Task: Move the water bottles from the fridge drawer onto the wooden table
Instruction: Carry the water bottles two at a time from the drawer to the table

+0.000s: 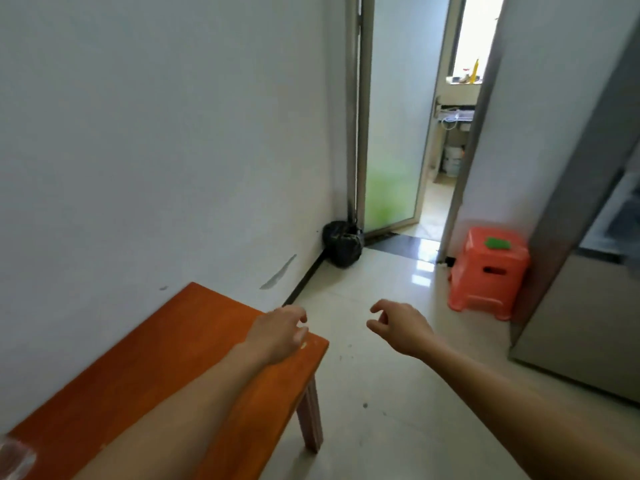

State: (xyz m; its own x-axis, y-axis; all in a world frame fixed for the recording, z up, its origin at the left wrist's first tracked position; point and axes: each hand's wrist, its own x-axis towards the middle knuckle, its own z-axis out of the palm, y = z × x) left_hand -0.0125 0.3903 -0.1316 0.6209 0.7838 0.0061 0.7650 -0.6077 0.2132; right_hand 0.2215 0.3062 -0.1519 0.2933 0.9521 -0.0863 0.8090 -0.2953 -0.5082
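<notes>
The wooden table (166,344) with an orange-brown top stands against the white wall at the lower left. My left hand (278,332) hovers over its far right corner, fingers loosely curled, holding nothing. My right hand (398,327) hangs over the floor to the right of the table, fingers apart and empty. The grey fridge (581,306) fills the right edge, and a glass-fronted compartment shows in its upper part. Something clear and crinkled (14,459) sits at the table's near left corner; I cannot tell what it is. No water bottle is plainly visible.
An orange plastic stool (488,275) with a green item on top stands beside the fridge. A black rubbish bag (343,242) sits in the wall corner by a frosted glass door (391,133). Pale tiled floor (381,393) lies between table and fridge.
</notes>
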